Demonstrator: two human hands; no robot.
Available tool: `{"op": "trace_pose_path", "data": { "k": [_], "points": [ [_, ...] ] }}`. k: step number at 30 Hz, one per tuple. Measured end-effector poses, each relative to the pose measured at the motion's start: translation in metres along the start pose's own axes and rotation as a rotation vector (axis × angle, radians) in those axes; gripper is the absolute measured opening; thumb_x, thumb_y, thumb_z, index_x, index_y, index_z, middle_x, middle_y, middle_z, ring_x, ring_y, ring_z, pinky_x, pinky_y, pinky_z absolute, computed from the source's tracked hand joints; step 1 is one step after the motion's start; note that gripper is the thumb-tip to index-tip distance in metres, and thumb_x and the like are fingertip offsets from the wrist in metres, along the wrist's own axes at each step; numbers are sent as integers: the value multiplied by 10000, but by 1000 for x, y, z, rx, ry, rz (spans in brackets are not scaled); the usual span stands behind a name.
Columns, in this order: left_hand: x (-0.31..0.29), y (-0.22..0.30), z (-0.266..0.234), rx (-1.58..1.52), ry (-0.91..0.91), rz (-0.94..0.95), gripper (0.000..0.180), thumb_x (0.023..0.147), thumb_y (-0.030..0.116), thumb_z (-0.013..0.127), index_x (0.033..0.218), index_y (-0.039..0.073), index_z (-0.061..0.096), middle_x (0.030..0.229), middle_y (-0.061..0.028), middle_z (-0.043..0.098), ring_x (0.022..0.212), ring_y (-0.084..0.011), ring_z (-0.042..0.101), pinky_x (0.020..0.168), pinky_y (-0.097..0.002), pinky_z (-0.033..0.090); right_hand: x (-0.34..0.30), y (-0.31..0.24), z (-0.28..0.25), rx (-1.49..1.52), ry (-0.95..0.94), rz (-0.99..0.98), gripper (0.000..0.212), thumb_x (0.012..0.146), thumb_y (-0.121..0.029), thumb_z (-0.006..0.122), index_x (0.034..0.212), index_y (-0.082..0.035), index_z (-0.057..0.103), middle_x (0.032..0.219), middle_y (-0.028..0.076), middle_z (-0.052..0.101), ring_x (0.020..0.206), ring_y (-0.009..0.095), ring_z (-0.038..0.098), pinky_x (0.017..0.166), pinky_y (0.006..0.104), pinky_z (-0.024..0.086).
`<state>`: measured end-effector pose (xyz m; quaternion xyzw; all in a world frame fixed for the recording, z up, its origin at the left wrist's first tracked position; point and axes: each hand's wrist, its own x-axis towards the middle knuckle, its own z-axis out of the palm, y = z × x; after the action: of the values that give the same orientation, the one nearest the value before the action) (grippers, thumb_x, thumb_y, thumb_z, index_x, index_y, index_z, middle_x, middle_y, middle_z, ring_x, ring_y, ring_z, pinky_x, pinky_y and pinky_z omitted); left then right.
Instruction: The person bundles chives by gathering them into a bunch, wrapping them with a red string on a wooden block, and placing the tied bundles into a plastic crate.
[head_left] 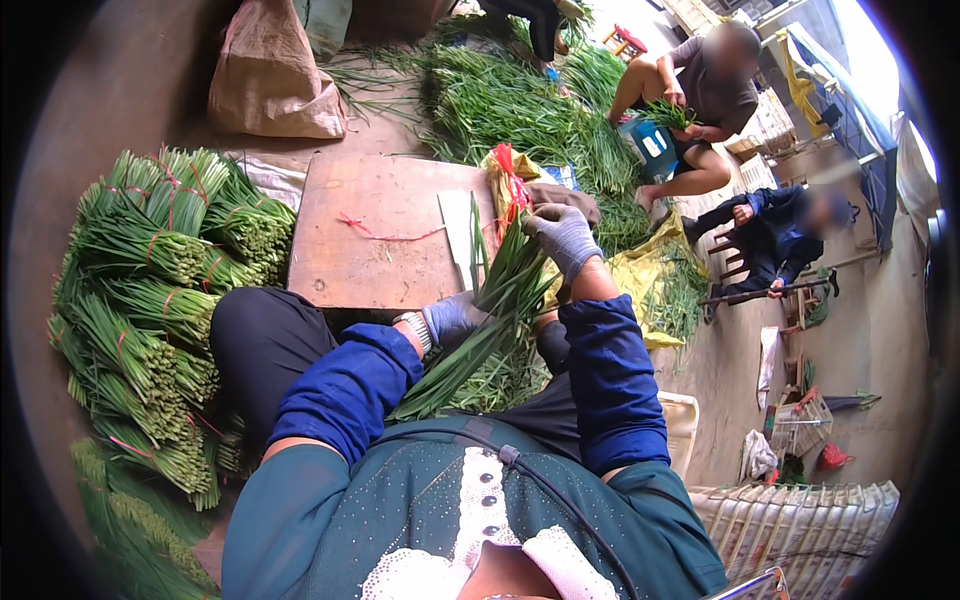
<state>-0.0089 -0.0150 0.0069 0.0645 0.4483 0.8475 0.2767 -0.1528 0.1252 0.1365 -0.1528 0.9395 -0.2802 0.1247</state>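
Observation:
A loose bunch of green garlic chives (500, 285) lies slantwise between my two gloved hands, its long leaves hanging toward my lap. My left hand (455, 318), with a metal-banded watch at the wrist, is closed round the bunch beside the board's near edge. Higher up and to the right, my right hand (567, 237) is closed on the upper end of the leaves. On the wooden board (340, 260) lie a red tie (385, 232) and a flat pale blade-like strip (460, 235). More red ties (512, 175) hang at the board's far right corner.
Tied chive bundles (150, 300) are stacked at my left. A large heap of loose chives (520, 115) covers the floor ahead. A brown sack (275, 75) stands at the far left. Two people (705, 95) sit at the right. White crates (800, 525) stand at the lower right.

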Motion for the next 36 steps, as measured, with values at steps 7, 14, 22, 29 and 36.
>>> {"op": "trace_pose_path", "data": {
  "k": [7, 14, 22, 29, 36],
  "points": [
    [10, -20, -11, 12, -93, -28, 434, 826, 243, 762, 1190, 42, 635, 976, -49, 686, 842, -133, 622, 740, -309, 516, -1, -3, -28, -836, 626, -241, 202, 847, -294, 603, 874, -129, 717, 833, 133, 674, 796, 330, 648, 790, 433, 506],
    [5, -15, -52, -246, -135, -14, 420, 861, 285, 707, 1195, 51, 608, 940, -93, 688, 791, -200, 679, 696, -355, 575, -72, -3, -122, 68, 790, -362, 116, 905, -128, 608, 879, -26, 656, 760, 133, 631, 655, 253, 622, 622, 353, 497],
    [2, -7, -69, -234, -127, -13, 400, 880, 408, 684, 1087, 76, 600, 903, -101, 673, 789, -219, 668, 707, -359, 564, -122, 10, -10, 147, 209, -449, 243, 801, -156, 714, 1002, -27, 669, 1106, 181, 631, 1048, 345, 602, 918, 390, 473],
    [-18, 14, -25, -43, -25, 106, 426, 840, 299, 721, 1173, 62, 602, 893, -18, 632, 756, -83, 586, 612, -253, 490, -105, -74, 20, -70, 619, -526, 244, 740, -246, 773, 879, -64, 691, 1245, 183, 570, 1211, 382, 484, 1049, 458, 344],
    [-21, 23, 4, -111, -161, 98, 503, 803, 313, 764, 1200, 51, 601, 999, -34, 662, 848, -127, 618, 733, -270, 505, -61, -49, 24, 73, 792, -543, 139, 709, -171, 752, 775, -71, 682, 1210, 179, 590, 1182, 372, 495, 1056, 457, 332]
  ]
}}
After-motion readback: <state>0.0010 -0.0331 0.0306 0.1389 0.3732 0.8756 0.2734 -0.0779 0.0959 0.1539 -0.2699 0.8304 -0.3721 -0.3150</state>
